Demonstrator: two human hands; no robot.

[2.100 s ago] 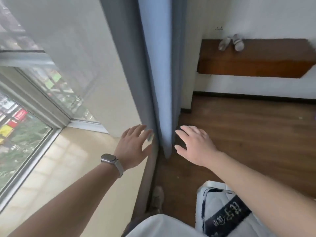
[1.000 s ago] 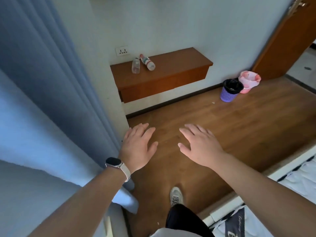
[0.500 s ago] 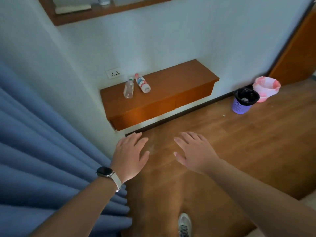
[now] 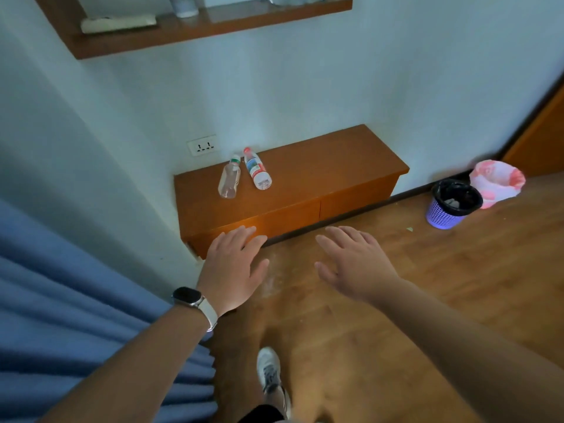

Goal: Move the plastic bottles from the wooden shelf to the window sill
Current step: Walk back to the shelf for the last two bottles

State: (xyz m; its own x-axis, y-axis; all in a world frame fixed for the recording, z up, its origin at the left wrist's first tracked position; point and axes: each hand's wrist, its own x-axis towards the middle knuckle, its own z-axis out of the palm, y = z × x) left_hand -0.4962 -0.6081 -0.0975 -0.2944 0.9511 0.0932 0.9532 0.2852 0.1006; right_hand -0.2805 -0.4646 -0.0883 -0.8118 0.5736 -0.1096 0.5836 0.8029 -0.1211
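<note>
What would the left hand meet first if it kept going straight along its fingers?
Probably the front face of the wooden shelf: the left hand, open and empty, has its fingertips overlapping that face in the picture. The two plastic bottles lie higher, on top. Depth is unclear.

The top edge cuts off the things on the upper shelf (image 4: 213,24); the bottle labels (image 4: 255,169) are too small to read.

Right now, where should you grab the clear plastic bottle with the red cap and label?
Probably round its labelled middle, coming from above. The clear red-capped plastic bottle lies on its side on the low wooden shelf, cap toward the wall, so its round flank faces up.
</note>
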